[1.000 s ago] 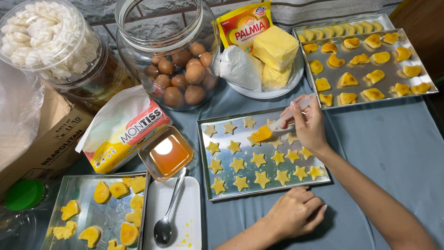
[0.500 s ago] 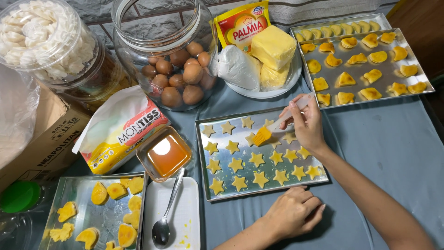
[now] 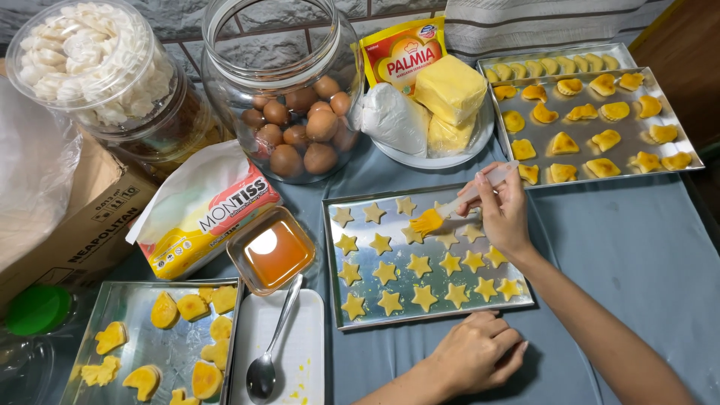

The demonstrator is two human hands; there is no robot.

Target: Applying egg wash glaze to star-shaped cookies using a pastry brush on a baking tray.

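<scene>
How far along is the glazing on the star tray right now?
Done, it seems: the stars along the tray's right and bottom rows look deeper yellow, as if glazed. In hand: the right hand holds the brush on a star in the upper middle, while the left hand rests just below the tray. Left: the paler stars on the left side. The dish of orange wash still holds liquid.

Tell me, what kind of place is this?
Probably a home baking table. A right hand brushes glaze onto star cookies on a metal tray, with a jar of eggs and a block of margarine nearby.
</scene>
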